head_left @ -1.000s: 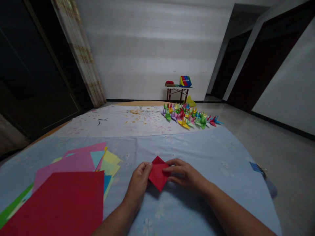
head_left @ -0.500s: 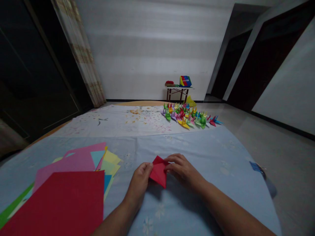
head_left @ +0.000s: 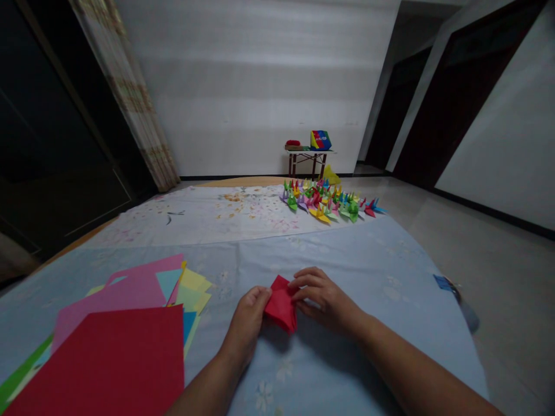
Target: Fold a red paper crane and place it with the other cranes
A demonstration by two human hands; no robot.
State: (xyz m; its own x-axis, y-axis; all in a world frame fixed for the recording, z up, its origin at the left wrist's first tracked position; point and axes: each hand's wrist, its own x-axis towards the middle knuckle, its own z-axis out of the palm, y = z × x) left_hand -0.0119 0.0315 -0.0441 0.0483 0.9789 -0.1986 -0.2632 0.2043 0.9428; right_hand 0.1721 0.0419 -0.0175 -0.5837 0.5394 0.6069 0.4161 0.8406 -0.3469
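A small red sheet of origami paper (head_left: 281, 304), folded into several layers, is held just above the blue flowered cloth. My left hand (head_left: 249, 315) pinches its left edge between thumb and fingers. On the other side, my right hand (head_left: 323, 297) has its fingertips closed on the paper's upper right edge; the thumb is mostly hidden. The lower corner of the folded paper points toward me, and its layers stand slightly apart there.
At left lies a pile of coloured paper, a large red sheet (head_left: 117, 358) on top and a pink sheet (head_left: 113, 294) behind it. Many folded paper cranes (head_left: 321, 199) stand at the far right on the white flowered cloth (head_left: 195, 222). A small side table (head_left: 310, 153) stands by the wall.
The folded paper's lower edge has spread, its layers now showing apart. Both hands keep their grip in nearly the same place. The view has shifted slightly.
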